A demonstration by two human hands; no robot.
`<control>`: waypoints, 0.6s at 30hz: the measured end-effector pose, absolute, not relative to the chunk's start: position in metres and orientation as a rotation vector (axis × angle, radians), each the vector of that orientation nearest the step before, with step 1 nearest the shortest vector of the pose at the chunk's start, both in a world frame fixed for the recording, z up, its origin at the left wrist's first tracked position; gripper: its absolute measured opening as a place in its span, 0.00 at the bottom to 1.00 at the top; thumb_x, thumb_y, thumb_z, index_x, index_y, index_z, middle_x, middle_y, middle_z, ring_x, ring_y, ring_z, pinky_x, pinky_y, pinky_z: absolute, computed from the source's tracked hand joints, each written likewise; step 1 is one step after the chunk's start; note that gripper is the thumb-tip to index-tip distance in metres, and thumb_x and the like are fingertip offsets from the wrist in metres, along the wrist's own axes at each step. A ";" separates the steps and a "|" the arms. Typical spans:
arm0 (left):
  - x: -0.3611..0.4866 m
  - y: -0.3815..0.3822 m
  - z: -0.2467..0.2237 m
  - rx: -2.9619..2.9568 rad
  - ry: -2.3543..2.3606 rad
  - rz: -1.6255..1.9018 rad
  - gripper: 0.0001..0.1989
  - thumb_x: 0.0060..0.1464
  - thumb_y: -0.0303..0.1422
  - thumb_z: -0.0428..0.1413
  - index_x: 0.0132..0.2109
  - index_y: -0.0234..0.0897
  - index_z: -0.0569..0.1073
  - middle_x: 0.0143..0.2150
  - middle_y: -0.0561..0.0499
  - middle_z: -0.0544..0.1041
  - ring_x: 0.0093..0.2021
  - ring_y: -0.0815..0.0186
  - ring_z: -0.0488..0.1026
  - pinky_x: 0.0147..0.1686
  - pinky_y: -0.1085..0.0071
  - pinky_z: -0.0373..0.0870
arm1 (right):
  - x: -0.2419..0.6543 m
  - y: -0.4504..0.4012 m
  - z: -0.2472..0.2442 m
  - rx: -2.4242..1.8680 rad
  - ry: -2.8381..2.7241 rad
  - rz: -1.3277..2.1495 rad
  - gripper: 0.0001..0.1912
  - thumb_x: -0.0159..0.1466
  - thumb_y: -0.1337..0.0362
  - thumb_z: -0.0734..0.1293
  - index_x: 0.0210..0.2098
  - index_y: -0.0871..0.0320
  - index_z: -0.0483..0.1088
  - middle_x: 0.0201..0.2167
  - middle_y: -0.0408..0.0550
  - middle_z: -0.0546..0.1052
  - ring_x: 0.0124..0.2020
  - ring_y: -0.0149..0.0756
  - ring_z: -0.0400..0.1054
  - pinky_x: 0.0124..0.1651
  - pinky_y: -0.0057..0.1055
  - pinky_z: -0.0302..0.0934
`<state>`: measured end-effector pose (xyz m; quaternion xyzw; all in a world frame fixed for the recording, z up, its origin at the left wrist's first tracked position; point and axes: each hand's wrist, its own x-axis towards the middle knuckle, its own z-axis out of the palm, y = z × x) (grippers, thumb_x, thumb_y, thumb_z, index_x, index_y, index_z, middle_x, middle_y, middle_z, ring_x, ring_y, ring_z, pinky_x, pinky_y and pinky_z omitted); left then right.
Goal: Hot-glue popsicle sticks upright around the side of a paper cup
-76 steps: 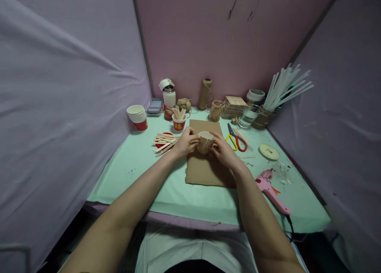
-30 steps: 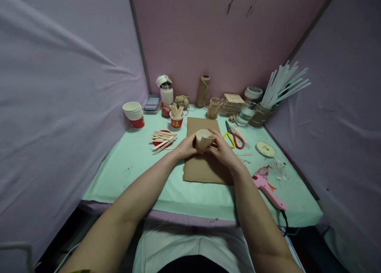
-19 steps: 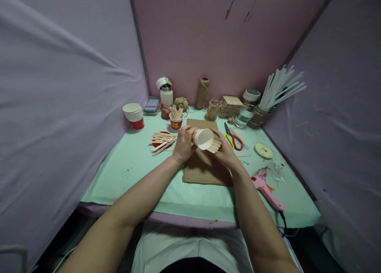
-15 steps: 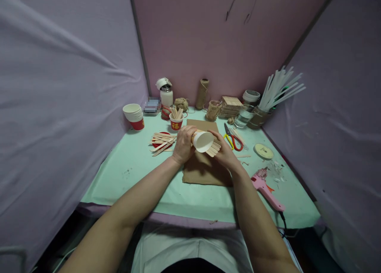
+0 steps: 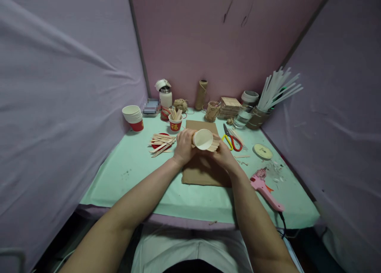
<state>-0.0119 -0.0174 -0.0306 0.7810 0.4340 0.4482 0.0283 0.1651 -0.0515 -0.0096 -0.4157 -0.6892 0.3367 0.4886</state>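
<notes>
Between my hands, over a brown cardboard sheet (image 5: 205,173), is a paper cup (image 5: 203,139) tipped so its white inside faces me. Craft sticks (image 5: 214,145) line its right side. My left hand (image 5: 185,146) is wrapped round the cup's left side. On the right, my right hand (image 5: 222,153) presses the sticks and the cup's side, fingers curled behind them; part of its grip is hidden. A red plate (image 5: 160,136) heaped with loose craft sticks (image 5: 162,143) lies left of my left hand.
Scissors (image 5: 232,138) and a pink glue gun (image 5: 266,188) lie to the right, near a round pale lid (image 5: 262,151). Stacked paper cups (image 5: 132,117) stand at the left. Along the back are a white bottle (image 5: 166,98), a twine spool (image 5: 201,95) and a bundle of glue sticks (image 5: 278,90).
The cup has turned slightly in my hands, its opening now facing me more squarely. My right hand has shifted a little, covering more of the sticks.
</notes>
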 end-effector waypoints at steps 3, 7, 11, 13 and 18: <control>-0.006 -0.019 -0.032 2.269 1.443 1.137 0.32 0.45 0.40 0.64 0.56 0.37 0.62 0.51 0.41 0.73 0.54 0.52 0.69 0.55 0.56 0.61 | 0.166 -0.047 -0.015 -1.028 -1.643 0.905 0.30 0.55 0.64 0.72 0.56 0.53 0.63 0.54 0.50 0.72 0.54 0.42 0.69 0.57 0.42 0.64; 0.000 -0.021 -0.033 2.172 1.452 0.966 0.37 0.41 0.43 0.65 0.56 0.35 0.62 0.52 0.39 0.74 0.55 0.48 0.69 0.56 0.53 0.60 | 0.165 -0.043 -0.018 -1.059 -1.615 0.953 0.29 0.54 0.66 0.71 0.54 0.54 0.62 0.52 0.51 0.73 0.52 0.41 0.70 0.53 0.40 0.67; -0.003 -0.019 -0.032 2.134 1.367 0.873 0.38 0.40 0.40 0.66 0.57 0.36 0.62 0.53 0.40 0.75 0.56 0.49 0.70 0.57 0.53 0.61 | 0.163 -0.042 -0.019 -1.131 -1.595 0.908 0.26 0.53 0.68 0.70 0.50 0.55 0.63 0.51 0.51 0.73 0.53 0.41 0.69 0.51 0.39 0.69; -0.006 -0.018 -0.031 2.120 1.300 0.837 0.39 0.40 0.39 0.66 0.58 0.37 0.61 0.54 0.41 0.75 0.56 0.49 0.70 0.56 0.54 0.63 | 0.162 -0.043 -0.019 -1.173 -1.602 0.873 0.24 0.53 0.68 0.70 0.48 0.55 0.64 0.50 0.51 0.73 0.52 0.41 0.69 0.49 0.38 0.69; -0.010 -0.014 -0.030 2.124 1.241 0.822 0.36 0.43 0.40 0.64 0.58 0.38 0.63 0.55 0.42 0.75 0.57 0.49 0.70 0.55 0.56 0.65 | 0.160 -0.047 -0.017 -1.244 -1.630 0.808 0.20 0.52 0.67 0.70 0.42 0.55 0.63 0.46 0.50 0.74 0.48 0.40 0.71 0.46 0.38 0.70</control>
